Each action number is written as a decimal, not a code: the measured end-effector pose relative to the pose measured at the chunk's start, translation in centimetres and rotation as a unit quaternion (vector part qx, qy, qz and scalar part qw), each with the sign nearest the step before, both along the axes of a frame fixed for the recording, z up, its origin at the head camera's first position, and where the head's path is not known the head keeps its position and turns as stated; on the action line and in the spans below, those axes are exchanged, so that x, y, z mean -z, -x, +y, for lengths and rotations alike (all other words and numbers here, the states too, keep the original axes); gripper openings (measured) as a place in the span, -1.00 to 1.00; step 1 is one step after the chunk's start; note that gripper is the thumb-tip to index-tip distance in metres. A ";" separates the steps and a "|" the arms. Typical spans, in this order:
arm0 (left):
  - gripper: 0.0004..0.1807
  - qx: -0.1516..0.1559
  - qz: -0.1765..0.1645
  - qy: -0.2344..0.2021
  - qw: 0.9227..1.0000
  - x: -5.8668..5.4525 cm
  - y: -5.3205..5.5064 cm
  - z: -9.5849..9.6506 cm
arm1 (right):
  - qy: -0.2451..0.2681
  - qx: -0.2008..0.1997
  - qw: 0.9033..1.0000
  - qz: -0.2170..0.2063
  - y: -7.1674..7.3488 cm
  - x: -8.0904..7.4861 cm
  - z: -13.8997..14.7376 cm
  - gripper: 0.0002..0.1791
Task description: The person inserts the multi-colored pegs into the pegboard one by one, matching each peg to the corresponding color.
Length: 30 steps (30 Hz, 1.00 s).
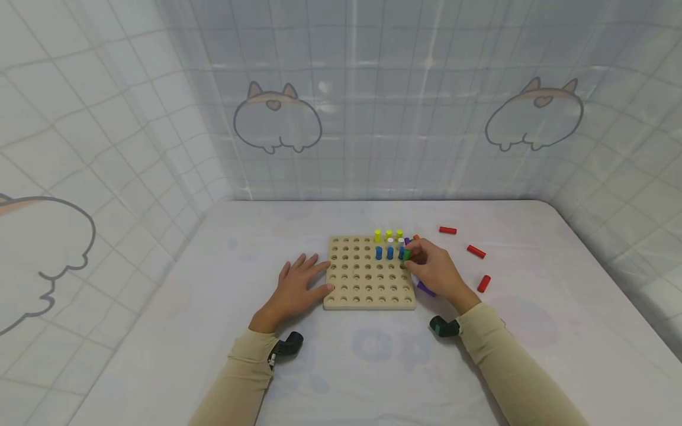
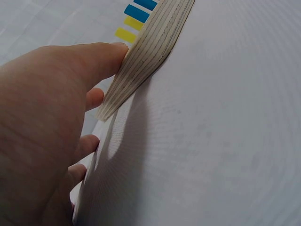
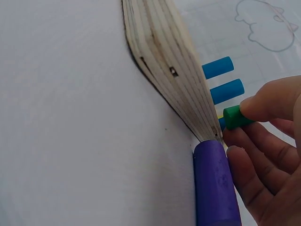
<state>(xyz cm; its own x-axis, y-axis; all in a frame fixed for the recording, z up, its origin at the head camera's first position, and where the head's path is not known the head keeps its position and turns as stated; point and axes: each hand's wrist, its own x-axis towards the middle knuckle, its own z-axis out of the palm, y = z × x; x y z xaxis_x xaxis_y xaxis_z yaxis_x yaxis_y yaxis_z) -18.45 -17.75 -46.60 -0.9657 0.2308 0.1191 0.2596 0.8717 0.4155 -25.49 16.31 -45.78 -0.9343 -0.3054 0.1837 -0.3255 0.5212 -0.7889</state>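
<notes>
A pale wooden pegboard [image 1: 349, 294] with rows of round holes lies on the table. My left hand [image 1: 295, 290] is spread at its left edge, thumb and a fingertip touching the rim. Between thumb and fingers, my right hand [image 1: 439, 269] pinches a green peg [image 3: 235, 117] at the board's right side, close to the blue pegs. Several blue pegs [image 1: 379, 253] stand in a row; white pegs [image 1: 390, 242] and yellow pegs [image 1: 378, 236] stand in rows behind them. Beneath the right hand, a purple peg [image 3: 216, 183] lies beside the board.
Three red pegs lie scattered on the right of the table: one at the back [image 1: 447, 230], a middle one [image 1: 476, 251] and a nearer one [image 1: 483, 284]. An orange peg [image 1: 417, 237] peeks out behind the right hand. Patterned sheeting [image 1: 383, 160] walls in the table.
</notes>
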 end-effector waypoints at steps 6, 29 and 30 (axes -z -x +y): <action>-0.29 -0.004 -0.002 -0.002 1.000 -0.1 -0.2 0.1 | 0.001 -0.004 1.000 0.007 0.0 0.0 0.1 -0.71; -0.30 0.002 -0.012 0.003 1.000 -0.6 0.2 0.0 | 0.000 -0.006 1.000 0.004 0.2 -0.1 0.1 -0.75; -0.30 0.003 -0.012 0.003 1.000 -0.6 0.3 0.0 | -0.001 -0.004 1.000 0.000 0.2 -0.1 0.0 -0.74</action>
